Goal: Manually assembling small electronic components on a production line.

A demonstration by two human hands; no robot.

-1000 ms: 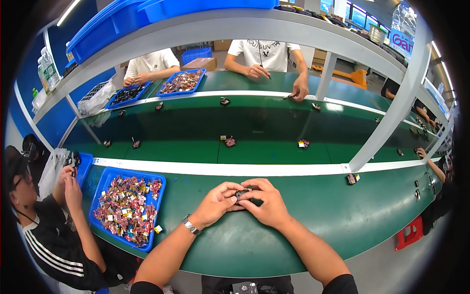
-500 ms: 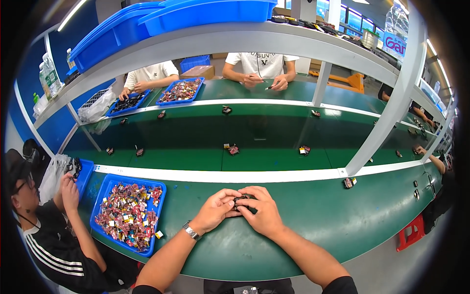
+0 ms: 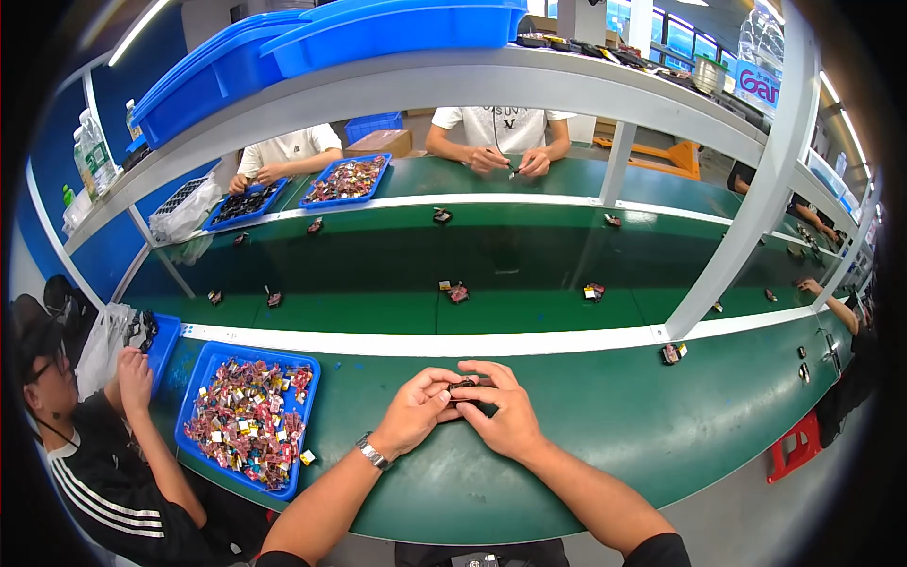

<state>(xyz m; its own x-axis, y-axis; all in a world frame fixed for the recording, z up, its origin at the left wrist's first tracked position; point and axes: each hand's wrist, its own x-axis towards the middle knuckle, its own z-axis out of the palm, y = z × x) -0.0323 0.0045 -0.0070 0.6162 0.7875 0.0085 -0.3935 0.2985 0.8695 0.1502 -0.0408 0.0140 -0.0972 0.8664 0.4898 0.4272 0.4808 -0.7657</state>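
Above the green worktop, a small black part (image 3: 462, 386) sits between my two hands, mostly covered by fingers; its exact kind cannot be made out. My left hand (image 3: 412, 412), with a metal watch at the wrist, pinches it from the left side. On the other side, the thumb and fingers of my right hand (image 3: 504, 414) close on the same part, the index finger arched above it. Left of my hands stands a blue tray (image 3: 315, 387) heaped with small reddish circuit boards (image 3: 248, 416) bearing white and yellow pieces.
A white rail (image 3: 425, 341) divides the worktop from a green conveyor belt (image 3: 368, 307) carrying spaced small assemblies (image 3: 457, 293). One assembly (image 3: 673, 353) lies on my side, near an upright post (image 3: 727, 246). Overhead, a shelf holds blue bins (image 3: 397, 30). Co-workers sit left, opposite and far right.
The assemblies on the belt have moved slightly to the right. My right fingers have shifted a little on the black part. The co-worker at the left has moved a raised hand.
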